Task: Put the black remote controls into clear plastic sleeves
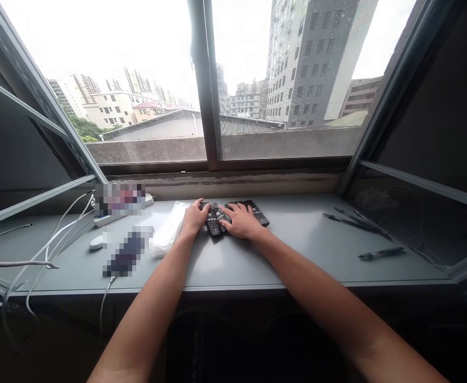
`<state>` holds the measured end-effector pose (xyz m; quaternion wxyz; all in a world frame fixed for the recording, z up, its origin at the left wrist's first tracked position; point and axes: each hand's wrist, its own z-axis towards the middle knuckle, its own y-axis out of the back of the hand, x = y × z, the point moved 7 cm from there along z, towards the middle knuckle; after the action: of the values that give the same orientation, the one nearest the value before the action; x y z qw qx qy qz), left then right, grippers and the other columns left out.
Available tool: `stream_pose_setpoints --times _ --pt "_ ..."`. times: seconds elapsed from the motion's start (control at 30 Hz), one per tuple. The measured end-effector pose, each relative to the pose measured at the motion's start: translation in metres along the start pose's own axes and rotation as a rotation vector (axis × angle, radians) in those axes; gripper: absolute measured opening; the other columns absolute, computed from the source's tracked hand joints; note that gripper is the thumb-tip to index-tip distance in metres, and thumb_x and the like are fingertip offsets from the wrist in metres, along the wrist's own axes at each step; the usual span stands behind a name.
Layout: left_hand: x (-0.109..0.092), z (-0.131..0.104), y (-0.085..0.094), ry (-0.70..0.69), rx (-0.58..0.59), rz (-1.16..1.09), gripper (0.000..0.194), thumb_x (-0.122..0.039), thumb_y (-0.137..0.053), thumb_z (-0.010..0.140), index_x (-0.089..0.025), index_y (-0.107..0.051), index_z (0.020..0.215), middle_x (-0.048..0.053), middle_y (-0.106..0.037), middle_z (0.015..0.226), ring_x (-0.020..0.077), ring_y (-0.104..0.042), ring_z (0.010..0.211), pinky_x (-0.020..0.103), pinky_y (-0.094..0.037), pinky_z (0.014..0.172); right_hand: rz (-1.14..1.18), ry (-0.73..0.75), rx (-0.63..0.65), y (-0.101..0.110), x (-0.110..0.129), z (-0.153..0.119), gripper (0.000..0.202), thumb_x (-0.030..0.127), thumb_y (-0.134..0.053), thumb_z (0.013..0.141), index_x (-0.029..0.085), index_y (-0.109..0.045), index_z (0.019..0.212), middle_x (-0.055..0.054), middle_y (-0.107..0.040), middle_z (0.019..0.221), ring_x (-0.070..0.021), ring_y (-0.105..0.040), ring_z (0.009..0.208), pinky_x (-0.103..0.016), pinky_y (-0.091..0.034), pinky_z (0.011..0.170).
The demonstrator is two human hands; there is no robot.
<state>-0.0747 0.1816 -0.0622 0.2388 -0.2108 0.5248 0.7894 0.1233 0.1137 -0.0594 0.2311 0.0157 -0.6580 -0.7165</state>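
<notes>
Several black remote controls lie close together on the grey desk [297,239], some overlapping. My left hand [194,219] is closed on the left remote control [214,227], with thumb and fingers at its far left edge. A second remote control [219,211] rests slantwise over it. My right hand [239,221] has thumb and index finger around this slanted one. The other right fingers spread over the remote control [260,214] on the right, hiding part of it.
A clear plastic bag [169,231] lies left of my left hand. Further left are a power strip [149,200], white cables [67,226], a white oval object [96,243] and a blurred-out item. To the right lie a pen [381,254] and thin dark items [353,221]. A window stands behind.
</notes>
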Motion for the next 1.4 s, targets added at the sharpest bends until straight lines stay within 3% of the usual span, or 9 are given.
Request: stream_pose_setpoints --times 0.27,0.43,0.67,0.83,0.97,1.07,1.17,1.27,1.4 --pt "0.007 0.007 -0.009 -0.037 0.037 0.082 0.042 -0.043 -0.064 0.104 -0.015 -0.081 0.130 0.017 -0.081 0.123 0.0328 -0.074 0.122 0.040 -0.052 0.112 -0.043 0.030 0.014 -0.001 0.007 -0.002 0.063 0.062 -0.036 0.113 0.031 -0.059 0.163 -0.014 -0.048 0.172 -0.0430 -0.040 0.156 -0.073 -0.012 0.131" --pt "0.000 0.001 -0.009 -0.098 0.046 -0.004 0.048 -0.051 -0.066 0.102 -0.015 -0.081 0.131 0.017 -0.074 0.138 0.0302 -0.073 0.123 0.037 -0.053 0.113 -0.098 -0.079 -0.079 0.011 -0.007 -0.003 0.083 0.078 -0.025 0.110 0.025 -0.051 0.168 -0.018 -0.050 0.169 -0.0462 -0.034 0.158 -0.076 -0.012 0.129" --pt "-0.029 -0.017 -0.027 -0.323 0.229 -0.105 0.041 -0.048 -0.063 0.104 -0.021 -0.083 0.129 0.013 -0.072 0.144 0.0288 -0.066 0.138 0.038 -0.045 0.125 -0.056 -0.282 -0.038 0.009 -0.035 -0.001 0.080 0.073 -0.024 0.111 0.020 -0.065 0.155 -0.023 -0.052 0.163 -0.0475 -0.045 0.148 -0.066 -0.038 0.118" --pt "-0.035 -0.017 -0.027 -0.315 0.214 -0.078 0.034 -0.039 -0.066 0.101 -0.021 -0.084 0.123 0.014 -0.074 0.139 0.0297 -0.067 0.134 0.040 -0.047 0.124 -0.029 -0.305 -0.030 0.008 -0.029 0.003 0.084 0.073 -0.021 0.111 0.017 -0.065 0.155 -0.025 -0.049 0.164 -0.0498 -0.044 0.148 -0.066 -0.041 0.116" --pt "-0.036 -0.016 -0.025 -0.270 0.179 -0.075 0.032 -0.036 -0.065 0.101 -0.018 -0.084 0.120 0.016 -0.073 0.141 0.0308 -0.067 0.135 0.041 -0.045 0.125 -0.014 -0.226 0.100 0.015 -0.028 0.005 0.093 0.085 -0.023 0.105 0.021 -0.062 0.158 -0.023 -0.046 0.169 -0.0516 -0.043 0.150 -0.066 -0.043 0.115" --pt "-0.040 -0.016 -0.026 -0.267 0.202 -0.116 0.035 -0.036 -0.061 0.104 -0.017 -0.083 0.125 0.015 -0.068 0.151 0.0303 -0.063 0.141 0.040 -0.041 0.128 -0.017 -0.096 0.209 0.019 -0.034 -0.003 0.097 0.093 -0.030 0.099 0.027 -0.052 0.167 -0.018 -0.033 0.180 -0.0513 -0.031 0.161 -0.071 -0.032 0.124" --pt "-0.045 -0.018 -0.030 -0.288 0.242 -0.143 0.039 -0.040 -0.062 0.105 -0.018 -0.082 0.130 0.014 -0.066 0.155 0.0299 -0.060 0.146 0.039 -0.039 0.130 -0.017 0.062 0.165 0.023 -0.043 -0.016 0.102 0.095 -0.036 0.097 0.029 -0.038 0.176 -0.013 -0.030 0.183 -0.0450 -0.022 0.168 -0.065 -0.017 0.134" --pt "-0.050 -0.020 -0.033 -0.320 0.260 -0.123 0.038 -0.041 -0.065 0.103 -0.019 -0.083 0.128 0.014 -0.070 0.150 0.0302 -0.061 0.145 0.039 -0.040 0.129 -0.039 0.203 0.105 0.017 -0.050 -0.027 0.108 0.097 -0.044 0.093 0.028 -0.037 0.176 -0.010 -0.030 0.183 -0.0415 -0.021 0.169 -0.055 -0.014 0.138" --pt "-0.052 -0.020 -0.033 -0.334 0.241 -0.103 0.035 -0.038 -0.069 0.100 -0.019 -0.085 0.125 0.014 -0.072 0.146 0.0310 -0.064 0.141 0.040 -0.042 0.128 -0.076 0.236 0.037 0.008 -0.054 -0.030 0.105 0.095 -0.044 0.096 0.026 -0.039 0.176 -0.011 -0.033 0.182 -0.0400 -0.022 0.170 -0.053 -0.015 0.138"
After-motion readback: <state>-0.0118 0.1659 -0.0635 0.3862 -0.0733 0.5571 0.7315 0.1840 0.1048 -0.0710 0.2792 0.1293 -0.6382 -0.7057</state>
